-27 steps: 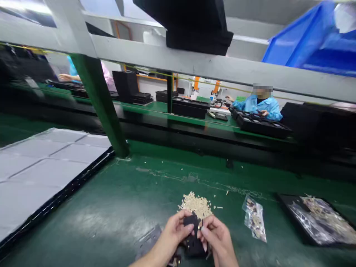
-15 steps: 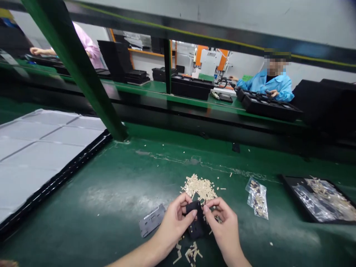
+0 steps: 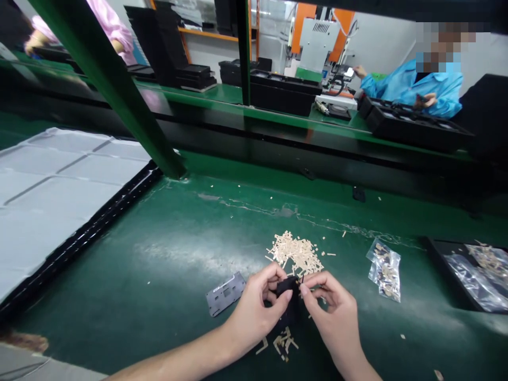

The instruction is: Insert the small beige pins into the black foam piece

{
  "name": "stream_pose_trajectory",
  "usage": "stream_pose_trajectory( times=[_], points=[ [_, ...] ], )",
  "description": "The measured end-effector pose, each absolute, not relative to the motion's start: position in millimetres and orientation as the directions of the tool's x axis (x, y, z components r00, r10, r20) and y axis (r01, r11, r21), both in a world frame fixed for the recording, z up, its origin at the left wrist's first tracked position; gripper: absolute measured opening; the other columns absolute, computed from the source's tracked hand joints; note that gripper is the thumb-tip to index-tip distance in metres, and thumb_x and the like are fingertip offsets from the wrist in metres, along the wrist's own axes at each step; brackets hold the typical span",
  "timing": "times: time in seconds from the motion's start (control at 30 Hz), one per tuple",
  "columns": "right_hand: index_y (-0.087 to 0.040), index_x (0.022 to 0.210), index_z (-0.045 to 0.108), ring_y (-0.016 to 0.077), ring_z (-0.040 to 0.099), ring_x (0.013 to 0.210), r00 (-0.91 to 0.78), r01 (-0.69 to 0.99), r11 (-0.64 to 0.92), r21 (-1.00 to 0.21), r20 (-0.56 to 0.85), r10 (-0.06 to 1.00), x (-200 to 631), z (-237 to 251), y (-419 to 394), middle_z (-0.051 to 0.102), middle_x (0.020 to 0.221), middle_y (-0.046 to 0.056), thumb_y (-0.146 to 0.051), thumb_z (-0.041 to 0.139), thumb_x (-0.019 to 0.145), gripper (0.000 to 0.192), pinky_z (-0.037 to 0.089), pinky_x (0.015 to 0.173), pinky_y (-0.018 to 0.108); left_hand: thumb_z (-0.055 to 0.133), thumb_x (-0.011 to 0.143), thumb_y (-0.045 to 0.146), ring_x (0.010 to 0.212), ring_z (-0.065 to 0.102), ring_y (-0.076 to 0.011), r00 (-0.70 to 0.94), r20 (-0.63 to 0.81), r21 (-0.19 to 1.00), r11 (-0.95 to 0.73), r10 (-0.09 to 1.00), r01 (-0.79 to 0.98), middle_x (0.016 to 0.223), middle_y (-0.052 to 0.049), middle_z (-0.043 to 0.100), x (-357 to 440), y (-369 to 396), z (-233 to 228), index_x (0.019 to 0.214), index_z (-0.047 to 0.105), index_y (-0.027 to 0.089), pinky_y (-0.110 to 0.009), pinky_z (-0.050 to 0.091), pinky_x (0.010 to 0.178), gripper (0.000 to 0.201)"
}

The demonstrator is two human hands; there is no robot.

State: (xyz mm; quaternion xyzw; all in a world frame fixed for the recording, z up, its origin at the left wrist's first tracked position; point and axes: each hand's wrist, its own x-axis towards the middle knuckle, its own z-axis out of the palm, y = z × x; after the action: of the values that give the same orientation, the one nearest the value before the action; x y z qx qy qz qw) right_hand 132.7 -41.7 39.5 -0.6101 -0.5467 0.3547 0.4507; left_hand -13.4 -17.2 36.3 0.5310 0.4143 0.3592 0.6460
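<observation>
Between thumb and fingers, my left hand grips a small black plastic part. My right hand pinches a thin dark piece against the right edge of that part; its exact kind is too small to tell. Just beyond my fingers lies a pile of small beige pieces. More beige strips are scattered below my hands. A flat grey plate with cut-outs rests on the bench left of my left hand. Something black beneath my hands is mostly hidden.
A clear bag of small pieces lies to the right, before a black tray holding more bags. A large white-lined tray stands left, beside a green post. Across the bench, a person in blue works by black boxes.
The whole view has tilted downward and shifted slightly. My hands keep their hold on the black part at nearly the same place. The person in blue has moved the raised hand a little.
</observation>
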Motion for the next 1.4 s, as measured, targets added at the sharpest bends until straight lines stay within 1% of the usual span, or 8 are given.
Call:
stream_pose_trajectory(
  times=[0.13,0.33,0.4,0.53,0.67,0.9,1.1,1.4],
  points=[
    [-0.018,0.067,0.057,0.0122,0.054,0.06,0.14,0.316,-0.041,-0.948,0.004,0.99,134.7,42.0,-41.0,0.059,0.072,0.002,-0.024,0.06,0.075,0.011,0.043,0.05,0.02,0.052,0.081,0.021,0.055,0.037,-0.0075,0.425,-0.144,0.984,0.175,0.894,-0.035,0.064,0.005,0.039,-15.8,-17.6,35.6,0.074,0.041,0.016,-0.018,0.03,0.05,0.014],
    [-0.017,0.068,0.058,0.009,0.049,0.055,0.077,0.151,-0.13,-0.98,-0.119,0.99,139.7,39.6,-38.7,0.057,0.073,0.0,-0.025,0.062,0.075,0.011,0.041,0.049,0.019,0.052,0.081,0.019,0.057,0.038,-0.0077,0.442,-0.141,0.98,0.188,0.886,-0.064,0.065,0.004,0.041,-16.4,-15.3,37.0,0.074,0.041,0.016,-0.018,0.03,0.05,0.013],
    [-0.017,0.068,0.058,0.0087,0.049,0.055,0.059,0.13,-0.148,-0.98,-0.141,0.988,140.1,39.2,-38.2,0.057,0.075,0.0,-0.025,0.063,0.075,0.012,0.04,0.049,0.019,0.052,0.081,0.019,0.057,0.038,-0.0077,0.438,-0.137,0.982,0.18,0.889,-0.059,0.065,0.004,0.041,-16.2,-15.2,37.8,0.074,0.041,0.016,-0.018,0.03,0.05,0.013],
    [-0.016,0.069,0.059,0.0082,0.048,0.053,0.067,0.14,-0.163,-0.977,-0.155,0.986,139.3,39.6,-38.1,0.057,0.075,0.001,-0.027,0.064,0.075,0.013,0.04,0.049,0.019,0.051,0.081,0.019,0.057,0.038,-0.008,0.433,-0.129,0.987,0.157,0.892,-0.03,0.065,0.004,0.04,-16.7,-16.3,39.9,0.075,0.042,0.016,-0.019,0.031,0.05,0.011],
    [-0.016,0.069,0.059,0.0078,0.047,0.051,0.088,0.119,-0.17,-0.978,-0.16,0.983,138.5,39.6,-37.8,0.057,0.071,0.001,-0.029,0.065,0.074,0.016,0.039,0.047,0.019,0.053,0.08,0.019,0.056,0.038,-0.0078,0.431,-0.154,0.982,0.186,0.889,-0.034,0.064,0.005,0.041,-16.7,-16.2,42.9,0.074,0.043,0.016,-0.018,0.03,0.05,0.012],
    [-0.016,0.069,0.058,0.0097,0.048,0.055,0.067,0.108,-0.183,-0.977,-0.176,0.982,140.0,37.6,-37.2,0.056,0.071,0.001,-0.029,0.064,0.075,0.016,0.04,0.048,0.019,0.053,0.079,0.019,0.056,0.039,-0.0083,0.438,-0.139,0.981,0.184,0.888,-0.06,0.064,0.004,0.042,-17.2,-15.2,39.9,0.075,0.044,0.016,-0.019,0.031,0.05,0.011],
    [-0.016,0.07,0.058,0.0084,0.048,0.054,0.062,0.103,-0.193,-0.976,-0.187,0.98,141.4,38.3,-38.1,0.056,0.071,0.0,-0.028,0.064,0.076,0.014,0.039,0.049,0.019,0.053,0.079,0.019,0.055,0.039,-0.0079,0.442,-0.141,0.98,0.189,0.886,-0.068,0.064,0.004,0.042,-17.5,-15.7,41.5,0.074,0.044,0.016,-0.019,0.031,0.05,0.011],
    [-0.016,0.07,0.058,0.009,0.048,0.054,0.063,0.098,-0.181,-0.979,-0.175,0.983,140.8,36.3,-36.8,0.056,0.069,0.001,-0.029,0.064,0.076,0.015,0.04,0.047,0.02,0.053,0.079,0.017,0.057,0.04,-0.0087,0.444,-0.134,0.98,0.186,0.886,-0.075,0.064,0.003,0.043,-18.1,-14.7,38.3,0.073,0.045,0.016,-0.02,0.032,0.051,0.01]
  ],
)
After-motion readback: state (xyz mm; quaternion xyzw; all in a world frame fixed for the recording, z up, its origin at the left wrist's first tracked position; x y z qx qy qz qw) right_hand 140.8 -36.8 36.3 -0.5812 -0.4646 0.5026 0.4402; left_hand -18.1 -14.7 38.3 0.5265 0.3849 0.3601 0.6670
